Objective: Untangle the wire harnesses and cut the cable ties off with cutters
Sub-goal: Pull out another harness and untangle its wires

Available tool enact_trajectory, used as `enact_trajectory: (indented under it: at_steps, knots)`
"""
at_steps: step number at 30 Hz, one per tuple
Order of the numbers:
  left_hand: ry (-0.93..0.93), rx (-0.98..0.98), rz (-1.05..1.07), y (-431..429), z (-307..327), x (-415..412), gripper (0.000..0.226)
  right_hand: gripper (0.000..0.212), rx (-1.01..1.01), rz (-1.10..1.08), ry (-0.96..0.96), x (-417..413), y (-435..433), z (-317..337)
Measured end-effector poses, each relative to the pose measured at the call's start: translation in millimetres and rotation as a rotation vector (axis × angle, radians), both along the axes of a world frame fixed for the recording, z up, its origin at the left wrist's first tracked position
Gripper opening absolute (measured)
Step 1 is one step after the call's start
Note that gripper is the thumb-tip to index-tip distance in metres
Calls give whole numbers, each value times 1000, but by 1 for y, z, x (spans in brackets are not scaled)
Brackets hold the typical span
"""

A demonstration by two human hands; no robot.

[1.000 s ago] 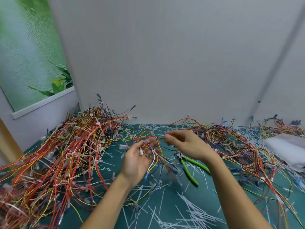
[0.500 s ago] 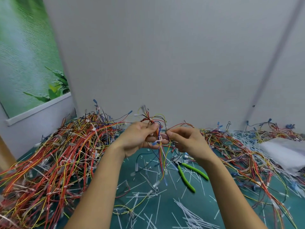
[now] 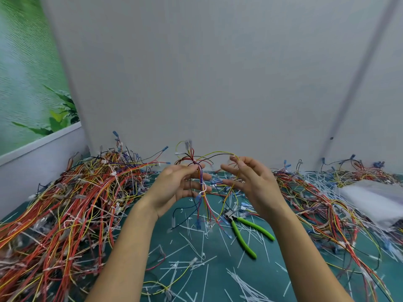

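We hold one small harness (image 3: 201, 178) up above the bench (image 3: 272, 284), in the middle of the view. The left hand (image 3: 178, 188) has its grip closed around the bundle, thumb and fingers curled on it just above a white tie (image 3: 202, 188). The right hand (image 3: 253, 184) is at 3 o'clock of the bundle, fingers loosely spread. A yellow wire (image 3: 220, 152) arcs over to its fingertips, but we cannot tell if this grip pinches the wire or only touches it. The cutters (image 3: 246, 233) lie on the bench at 5 o'clock from the harness, and no hand is on them.

In our judgement the step is to free the loose ends before the cut. We should keep the left grip firm and close to the tie, so the bundle does not turn. The right hand should draw the wires out one by one, gently, toward 3 o'clock, never pulling hard on a connector. When the tie stands free, we take the cutters and put the tips only under the tie, not on the insulation
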State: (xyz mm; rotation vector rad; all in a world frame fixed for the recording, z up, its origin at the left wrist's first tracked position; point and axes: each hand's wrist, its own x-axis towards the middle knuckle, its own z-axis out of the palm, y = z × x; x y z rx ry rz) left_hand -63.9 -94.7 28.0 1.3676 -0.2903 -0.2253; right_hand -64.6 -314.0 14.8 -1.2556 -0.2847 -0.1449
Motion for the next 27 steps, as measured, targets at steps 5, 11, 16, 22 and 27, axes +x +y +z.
enact_trajectory:
  at_steps: [5, 11, 16, 22, 27]
  knots:
    - [-27, -44, -108, 7, 1, 0, 40, 14, 37, -61, 28, -1, 0, 6]
    - [11, -73, -171, 9, 5, -3, 50, 8, -71, -230, 3, 0, -5, 5]
    - [37, -79, -145, 5, 12, -10, 51, 16, -141, -305, -27, -3, -4, 6]
    - [61, -18, 12, -12, 17, -18, 52, 19, -289, -170, -168, -16, 8, 13]
    - [-19, 42, 83, -32, 14, -26, 47, 21, -331, -70, -274, -26, 24, 14]
